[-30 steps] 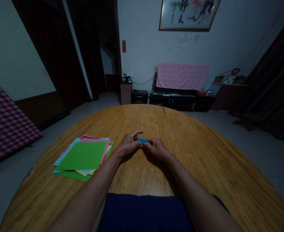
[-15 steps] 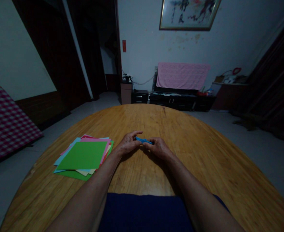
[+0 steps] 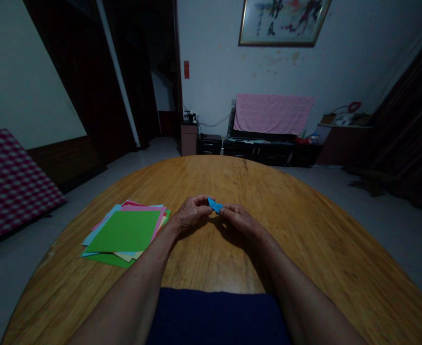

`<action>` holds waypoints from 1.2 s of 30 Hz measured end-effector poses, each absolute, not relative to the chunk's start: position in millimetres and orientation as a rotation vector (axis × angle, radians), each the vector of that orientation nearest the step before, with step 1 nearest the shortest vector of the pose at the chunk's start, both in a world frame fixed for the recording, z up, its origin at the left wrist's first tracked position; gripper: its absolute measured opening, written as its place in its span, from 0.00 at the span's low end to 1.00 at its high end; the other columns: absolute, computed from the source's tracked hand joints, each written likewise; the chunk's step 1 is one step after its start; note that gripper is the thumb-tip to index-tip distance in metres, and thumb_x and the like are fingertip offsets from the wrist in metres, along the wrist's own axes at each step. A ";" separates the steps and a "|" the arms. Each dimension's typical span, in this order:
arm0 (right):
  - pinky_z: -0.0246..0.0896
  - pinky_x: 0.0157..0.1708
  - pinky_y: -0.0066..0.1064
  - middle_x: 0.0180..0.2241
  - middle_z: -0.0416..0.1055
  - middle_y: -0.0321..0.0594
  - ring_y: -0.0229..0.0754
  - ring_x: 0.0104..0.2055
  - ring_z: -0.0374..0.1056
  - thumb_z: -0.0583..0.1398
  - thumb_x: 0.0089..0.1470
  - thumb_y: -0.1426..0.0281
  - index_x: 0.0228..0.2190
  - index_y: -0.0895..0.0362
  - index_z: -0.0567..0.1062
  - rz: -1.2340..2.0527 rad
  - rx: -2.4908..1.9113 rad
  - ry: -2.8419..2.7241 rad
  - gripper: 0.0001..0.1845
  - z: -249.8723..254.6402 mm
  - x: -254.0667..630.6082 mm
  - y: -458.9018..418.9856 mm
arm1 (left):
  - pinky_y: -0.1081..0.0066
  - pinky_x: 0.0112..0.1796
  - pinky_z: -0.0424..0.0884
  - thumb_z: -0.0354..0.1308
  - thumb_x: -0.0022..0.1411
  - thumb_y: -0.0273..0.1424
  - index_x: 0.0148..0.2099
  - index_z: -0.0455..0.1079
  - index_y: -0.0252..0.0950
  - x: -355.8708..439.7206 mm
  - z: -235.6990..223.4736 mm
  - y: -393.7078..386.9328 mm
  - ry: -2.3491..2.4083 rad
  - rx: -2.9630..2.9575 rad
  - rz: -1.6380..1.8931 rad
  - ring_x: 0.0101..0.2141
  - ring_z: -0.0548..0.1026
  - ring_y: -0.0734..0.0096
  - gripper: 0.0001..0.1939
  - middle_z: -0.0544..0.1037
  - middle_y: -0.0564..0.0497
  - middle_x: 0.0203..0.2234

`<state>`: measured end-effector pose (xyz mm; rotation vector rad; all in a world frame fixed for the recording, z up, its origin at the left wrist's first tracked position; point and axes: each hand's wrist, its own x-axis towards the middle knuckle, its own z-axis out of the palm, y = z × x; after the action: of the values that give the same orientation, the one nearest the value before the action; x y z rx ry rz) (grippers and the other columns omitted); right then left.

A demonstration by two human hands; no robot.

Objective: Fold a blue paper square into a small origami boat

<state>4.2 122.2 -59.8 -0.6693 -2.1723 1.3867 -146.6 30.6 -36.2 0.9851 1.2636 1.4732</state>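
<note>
A small piece of folded blue paper [image 3: 215, 205] is held between my two hands, just above the middle of the wooden table [image 3: 225, 258]. My left hand [image 3: 192, 212] pinches its left end between thumb and fingers. At the paper's lower right corner, my right hand [image 3: 238, 218] grips it with thumb and fingertips. The paper has pointed corners; its exact folded shape is too small to make out. Left of my left forearm lies a loose stack of coloured paper sheets [image 3: 123, 232], with a green one on top.
The round table's edge curves around in front of me. Beyond it stand a low black cabinet [image 3: 268, 152] and a screen draped with a pink towel [image 3: 274, 113]. A red-and-white checked cloth [image 3: 13, 187] hangs at the far left.
The blue paper has turned from lying nearly flat and edge-on to tilted, showing more of its face. My right hand has shifted slightly right, its fingers now nearer the paper's end.
</note>
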 end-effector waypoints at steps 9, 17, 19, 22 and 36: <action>0.64 0.37 0.32 0.40 0.72 0.44 0.43 0.39 0.69 0.62 0.50 0.67 0.47 0.54 0.68 1.393 -0.531 -2.141 0.21 -52.8 -2.5 126.7 | 0.75 0.27 0.63 0.57 0.48 0.28 0.36 0.69 0.34 -143.0 -35.3 28.3 1.440 0.999 1.411 0.25 0.67 0.78 0.09 0.70 0.53 0.25; 0.64 0.40 0.33 0.38 0.74 0.42 0.42 0.39 0.70 0.59 0.51 0.71 0.40 0.55 0.74 1.425 -0.443 -2.096 0.12 -63.4 -8.6 128.6 | 0.78 0.25 0.61 0.55 0.46 0.25 0.32 0.69 0.34 -131.5 -28.7 28.1 1.418 0.941 1.512 0.23 0.67 0.79 0.08 0.70 0.54 0.23; 0.64 0.40 0.33 0.38 0.75 0.42 0.42 0.39 0.70 0.58 0.51 0.72 0.40 0.54 0.74 1.409 -0.444 -2.084 0.13 -64.4 -9.5 129.0 | 0.78 0.24 0.61 0.55 0.45 0.24 0.31 0.69 0.34 -129.6 -28.8 28.9 1.423 0.950 1.535 0.23 0.67 0.79 0.07 0.70 0.55 0.22; 0.63 0.40 0.33 0.37 0.75 0.41 0.42 0.39 0.70 0.57 0.51 0.73 0.39 0.54 0.75 1.350 -0.453 -2.095 0.13 -63.9 -9.9 128.6 | 0.78 0.23 0.59 0.55 0.45 0.25 0.32 0.69 0.33 -130.1 -33.7 31.8 1.443 1.016 1.554 0.23 0.67 0.79 0.08 0.70 0.54 0.22; 0.61 0.43 0.36 0.39 0.75 0.41 0.45 0.43 0.69 0.53 0.55 0.71 0.43 0.53 0.74 0.943 -0.538 -2.180 0.15 -61.4 -12.7 121.0 | 0.77 0.24 0.61 0.56 0.47 0.29 0.35 0.72 0.33 -142.6 -57.4 47.8 1.743 1.266 1.581 0.24 0.67 0.76 0.10 0.71 0.54 0.23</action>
<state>-12.7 121.0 -61.4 -0.5383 -2.1797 0.9427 -142.6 47.8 -57.4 1.2655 1.7428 1.5807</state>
